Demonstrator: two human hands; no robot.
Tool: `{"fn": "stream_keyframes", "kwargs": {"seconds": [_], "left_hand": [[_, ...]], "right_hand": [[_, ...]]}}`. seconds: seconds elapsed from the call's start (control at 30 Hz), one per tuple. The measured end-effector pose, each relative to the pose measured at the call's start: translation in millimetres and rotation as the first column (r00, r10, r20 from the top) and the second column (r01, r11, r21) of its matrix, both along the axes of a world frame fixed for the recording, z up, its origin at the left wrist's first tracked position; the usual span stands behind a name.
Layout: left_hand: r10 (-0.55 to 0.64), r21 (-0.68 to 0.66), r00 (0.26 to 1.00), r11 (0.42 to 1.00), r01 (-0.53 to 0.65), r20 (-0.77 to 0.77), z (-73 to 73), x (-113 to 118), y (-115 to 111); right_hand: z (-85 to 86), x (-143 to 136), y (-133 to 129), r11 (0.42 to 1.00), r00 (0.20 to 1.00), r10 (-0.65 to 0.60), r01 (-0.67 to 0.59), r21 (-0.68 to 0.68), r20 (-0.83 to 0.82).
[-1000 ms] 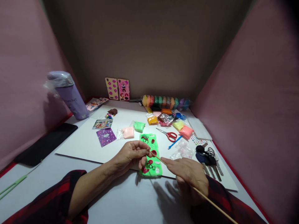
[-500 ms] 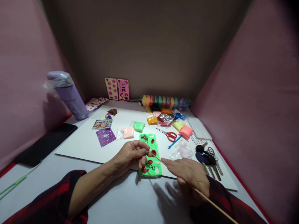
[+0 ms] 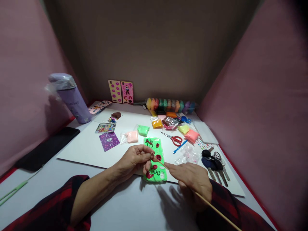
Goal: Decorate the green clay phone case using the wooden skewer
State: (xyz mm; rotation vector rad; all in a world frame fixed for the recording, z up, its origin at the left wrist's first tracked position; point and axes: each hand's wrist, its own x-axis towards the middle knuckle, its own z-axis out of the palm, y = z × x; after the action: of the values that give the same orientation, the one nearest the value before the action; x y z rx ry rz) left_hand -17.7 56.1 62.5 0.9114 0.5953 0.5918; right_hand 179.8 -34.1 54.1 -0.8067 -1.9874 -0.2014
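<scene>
My left hand pinches a small brown lump between thumb and fingertips, above a green phone case. Red shapes and dark dotted marks decorate the case, which lies at the front edge of the white board. A long thin wooden stick passes through my right hand, its tip touching the brown lump. The fingers of that hand are closed round the stick, with the fingertips stretched along it.
Red scissors, a blue tool and bags of coloured clay lie beyond the case. Keys are at the right. A purple bottle, a black phone and a purple card are at the left.
My right hand has shifted slightly left along with the stick, nearer to my left hand. My left hand stays in place with the brown lump.
</scene>
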Motion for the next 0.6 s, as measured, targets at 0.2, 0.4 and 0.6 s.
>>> {"fn": "stream_keyframes", "kwargs": {"seconds": [0.2,0.4,0.6], "left_hand": [[0.0,-0.002,1.0,1.0,0.0,0.003,0.0,-0.3,1.6],[0.015,-0.016,1.0,1.0,-0.015,0.006,2.6,0.0,1.0],[0.005,-0.009,1.0,1.0,-0.005,-0.017,2.9,1.0,-0.4]], "right_hand": [[2.5,-1.0,-2.3,1.0,1.0,0.02,-0.02,-0.003,-0.015],[5.6,-1.0,-4.6,1.0,1.0,0.009,-0.009,-0.007,-0.015],[2.6,-1.1,-0.8,1.0,1.0,0.005,-0.005,-0.019,0.006]]}}
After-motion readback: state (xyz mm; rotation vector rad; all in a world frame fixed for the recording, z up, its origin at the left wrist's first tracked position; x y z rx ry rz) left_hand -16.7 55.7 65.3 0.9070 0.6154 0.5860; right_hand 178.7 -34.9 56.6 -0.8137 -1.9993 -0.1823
